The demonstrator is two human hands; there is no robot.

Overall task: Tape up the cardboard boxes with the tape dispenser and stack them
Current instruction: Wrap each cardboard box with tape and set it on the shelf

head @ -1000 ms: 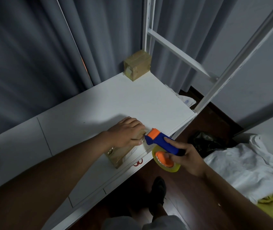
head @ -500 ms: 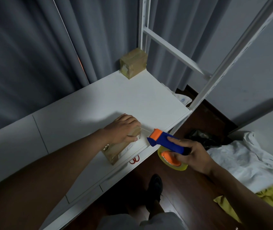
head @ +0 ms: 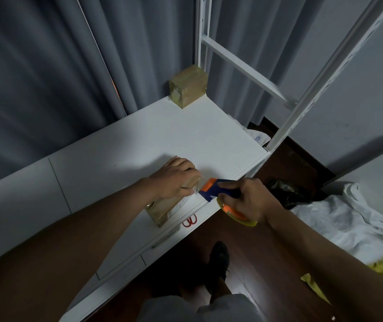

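View: a single head-worn, wide-angle view is given; no second view is supplied, so no overlap can be stated.
Position: the scene is seen from above, at the near edge of the white table [head: 120, 159].
Direction: the camera is aimed forward and steeply down, toward the curtain [head: 46, 66] and the white rack frame [head: 239, 59].
Nearness: both forearms are seen close, running in from the bottom corners to the left hand [head: 174, 180] and right hand [head: 248, 201] at mid-frame.
Distortion: straight edges are bent outward near the borders.
Lower edge: the floor [head: 251, 263] below is also taken in.
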